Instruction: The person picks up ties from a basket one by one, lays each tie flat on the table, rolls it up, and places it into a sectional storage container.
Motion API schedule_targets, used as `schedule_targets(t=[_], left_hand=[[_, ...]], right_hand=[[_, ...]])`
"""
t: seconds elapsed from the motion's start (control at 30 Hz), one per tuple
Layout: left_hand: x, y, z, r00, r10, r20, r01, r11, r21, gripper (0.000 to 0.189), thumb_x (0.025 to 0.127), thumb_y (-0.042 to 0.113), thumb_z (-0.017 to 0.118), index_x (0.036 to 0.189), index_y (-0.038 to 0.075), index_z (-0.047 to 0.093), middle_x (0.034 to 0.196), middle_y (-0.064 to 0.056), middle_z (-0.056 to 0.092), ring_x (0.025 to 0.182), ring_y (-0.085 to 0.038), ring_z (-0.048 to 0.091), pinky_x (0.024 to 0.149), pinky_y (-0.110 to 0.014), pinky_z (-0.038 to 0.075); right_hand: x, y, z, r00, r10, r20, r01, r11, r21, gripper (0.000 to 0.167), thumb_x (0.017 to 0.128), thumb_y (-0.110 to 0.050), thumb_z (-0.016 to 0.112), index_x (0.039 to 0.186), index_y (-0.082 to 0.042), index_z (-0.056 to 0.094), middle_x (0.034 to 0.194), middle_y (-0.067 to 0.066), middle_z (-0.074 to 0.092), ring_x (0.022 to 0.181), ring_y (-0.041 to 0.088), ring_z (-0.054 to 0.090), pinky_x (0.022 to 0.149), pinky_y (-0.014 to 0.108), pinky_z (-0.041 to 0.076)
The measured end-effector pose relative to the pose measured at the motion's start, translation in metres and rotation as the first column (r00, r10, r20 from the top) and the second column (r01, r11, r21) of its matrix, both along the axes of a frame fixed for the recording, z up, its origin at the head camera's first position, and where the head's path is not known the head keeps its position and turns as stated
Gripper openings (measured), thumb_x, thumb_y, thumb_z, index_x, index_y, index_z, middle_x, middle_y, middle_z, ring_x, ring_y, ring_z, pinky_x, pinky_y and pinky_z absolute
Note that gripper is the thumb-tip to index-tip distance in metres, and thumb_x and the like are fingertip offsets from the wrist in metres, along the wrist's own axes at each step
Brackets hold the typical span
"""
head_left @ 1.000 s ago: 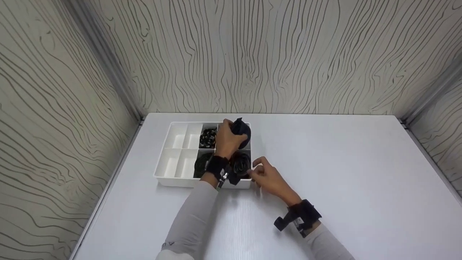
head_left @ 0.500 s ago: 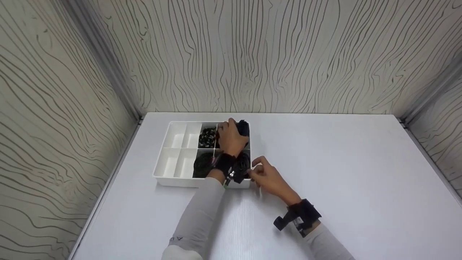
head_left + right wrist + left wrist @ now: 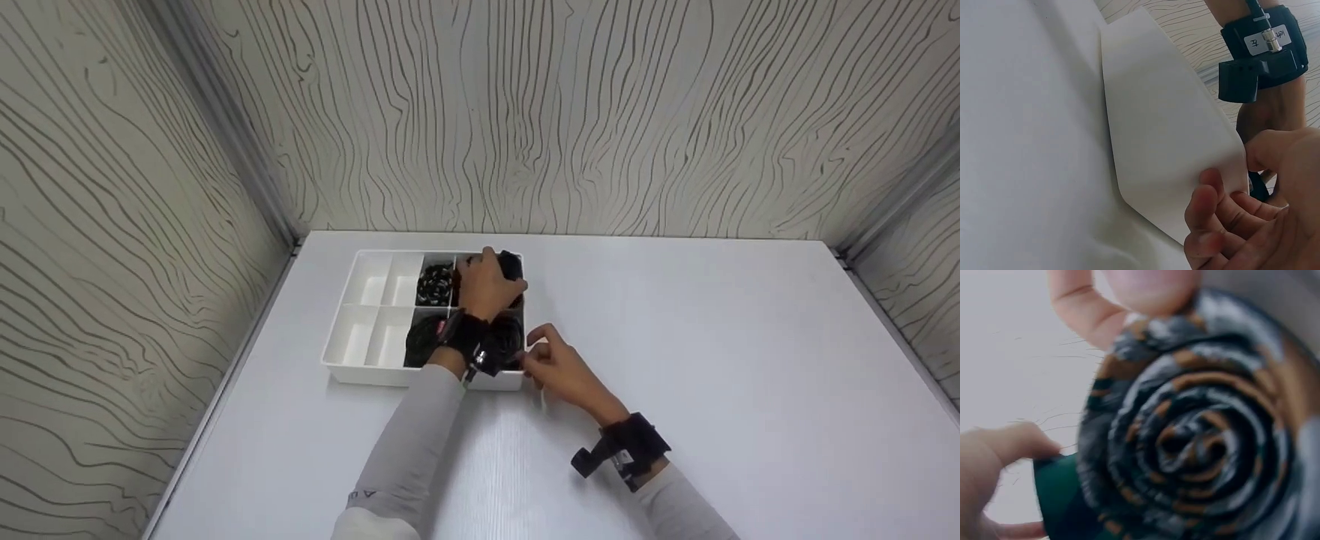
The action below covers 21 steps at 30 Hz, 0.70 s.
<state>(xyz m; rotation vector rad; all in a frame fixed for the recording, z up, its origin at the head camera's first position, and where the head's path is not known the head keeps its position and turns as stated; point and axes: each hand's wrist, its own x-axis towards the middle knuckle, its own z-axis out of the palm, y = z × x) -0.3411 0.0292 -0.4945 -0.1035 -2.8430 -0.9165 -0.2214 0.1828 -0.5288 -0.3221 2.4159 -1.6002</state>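
A white divided tray (image 3: 364,375) stands on the table. My left hand (image 3: 486,289) reaches into its back right compartment and grips a rolled-up dark cloth (image 3: 511,265), partly hidden by the hand. In the left wrist view this cloth (image 3: 1064,492) looks dark green to navy, with a thumb against it. Beside it is a patterned cloth roll (image 3: 1185,439) in orange, grey and black, coiled in a spiral; it lies in the front right compartment. My right hand (image 3: 562,371) pinches the tray's front right wall, thumb over the rim and fingers curled against the outside.
A black roll with pale flecks (image 3: 433,285) sits in a back compartment, and a dark roll (image 3: 421,341) in the front one before it. White dividers (image 3: 379,306) split the tray. A wavy-lined panel (image 3: 600,150) rises behind the white table (image 3: 712,352).
My left hand has shifted slightly to the right, and the dark cloth roll has come down from above the tray into the back right compartment. My right hand has stayed at the tray's corner.
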Motion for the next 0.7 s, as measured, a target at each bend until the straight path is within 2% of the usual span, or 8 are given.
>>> schedule_targets(t=[0.1,0.27,0.33,0.43,0.5,0.57,0.67,0.7], left_hand=[[-0.006,-0.001,-0.007,0.999,-0.022,-0.031,0.022,1.0,-0.019,0.055,0.083,0.028,0.08,0.127,-0.004,0.068,0.129,-0.024,0.063,0.123,-0.042,0.059,0.093,-0.057,0.056],[0.003,-0.002,0.001,0.997,-0.08,-0.018,0.08,0.997,-0.001,0.055,0.09,0.022,0.082,0.134,-0.007,0.067,0.136,-0.027,0.065,0.133,-0.047,0.057,0.112,-0.06,0.046],[0.007,-0.004,0.004,0.993,-0.116,0.002,0.116,0.993,0.014,0.046,0.094,0.016,0.079,0.131,-0.009,0.068,0.133,-0.028,0.068,0.132,-0.047,0.059,0.118,-0.06,0.04],[0.005,-0.008,-0.004,0.989,-0.147,-0.017,0.147,0.989,-0.037,0.021,0.093,0.008,0.075,0.108,-0.006,0.076,0.113,-0.023,0.076,0.117,-0.043,0.068,0.108,-0.058,0.047],[0.0,-0.011,-0.014,0.986,-0.153,-0.06,0.148,0.986,-0.075,0.016,0.088,0.005,0.077,0.102,-0.002,0.078,0.105,-0.018,0.079,0.108,-0.039,0.071,0.099,-0.057,0.051],[-0.001,-0.013,-0.019,0.987,-0.145,-0.072,0.139,0.986,-0.091,0.021,0.084,0.004,0.08,0.104,0.0,0.078,0.105,-0.015,0.079,0.107,-0.037,0.072,0.093,-0.055,0.054],[0.004,-0.017,-0.012,0.988,-0.154,-0.027,0.153,0.988,-0.02,0.035,0.085,0.003,0.084,0.118,-0.003,0.076,0.118,-0.019,0.077,0.116,-0.038,0.07,0.097,-0.053,0.056],[0.009,-0.018,-0.005,0.986,-0.169,-0.002,0.169,0.985,0.017,0.036,0.087,0.002,0.082,0.121,-0.006,0.074,0.121,-0.022,0.076,0.119,-0.04,0.069,0.101,-0.052,0.056]], right_hand=[[-0.001,0.001,-0.001,1.0,-0.005,-0.011,0.005,1.0,0.013,0.032,0.104,-0.02,0.064,0.127,-0.003,0.048,0.086,0.017,0.071,0.066,0.017,0.06,0.059,0.023,0.046],[-0.002,0.0,-0.006,1.0,0.008,-0.018,-0.007,1.0,0.024,0.03,0.105,-0.02,0.064,0.125,-0.004,0.047,0.084,0.018,0.071,0.064,0.016,0.06,0.059,0.023,0.045],[-0.001,0.0,-0.007,1.0,0.016,-0.016,-0.015,1.0,0.021,0.03,0.105,-0.02,0.064,0.124,-0.004,0.047,0.085,0.021,0.071,0.064,0.015,0.06,0.059,0.023,0.046],[0.0,0.0,-0.007,1.0,0.022,-0.016,-0.021,1.0,0.018,0.029,0.105,-0.02,0.063,0.123,-0.004,0.046,0.085,0.022,0.071,0.064,0.013,0.059,0.059,0.022,0.046],[0.0,0.001,-0.007,0.999,0.027,-0.019,-0.027,1.0,0.013,0.031,0.106,-0.021,0.063,0.124,-0.004,0.046,0.085,0.021,0.071,0.065,0.013,0.059,0.059,0.023,0.046],[-0.001,0.002,-0.007,0.999,0.036,-0.027,-0.035,0.999,0.019,0.032,0.106,-0.024,0.063,0.125,-0.004,0.046,0.086,0.021,0.071,0.065,0.013,0.059,0.059,0.023,0.045],[0.002,0.006,-0.006,0.997,0.062,-0.054,-0.06,0.997,0.04,0.036,0.107,-0.028,0.064,0.128,-0.003,0.05,0.091,0.02,0.072,0.068,0.018,0.063,0.062,0.023,0.047],[0.004,0.008,-0.005,0.995,0.068,-0.072,-0.063,0.996,0.058,0.038,0.107,-0.03,0.064,0.13,-0.002,0.051,0.095,0.019,0.073,0.072,0.02,0.064,0.064,0.023,0.048]])
